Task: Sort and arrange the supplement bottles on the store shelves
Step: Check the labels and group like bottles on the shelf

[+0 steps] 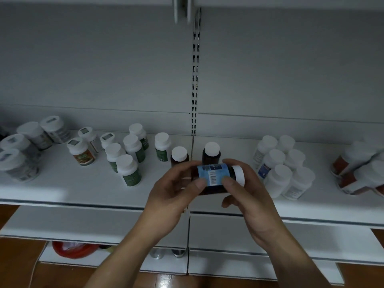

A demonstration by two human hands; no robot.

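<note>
The left hand (176,192) and right hand (245,196) both grip a dark brown, blue-labelled, white-capped plastic bottle (214,173), tipped sideways just in front of two upright brown bottles (211,155) on the white shelf (83,188). Likely a label check; next, stand it beside that pair.

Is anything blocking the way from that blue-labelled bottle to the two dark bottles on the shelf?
Nothing visible does. The left hand and right hand hold the blue-labelled bottle sideways just in front of the two dark bottles; no other bottle stands between, though the hands hide the shelf beneath.
</note>
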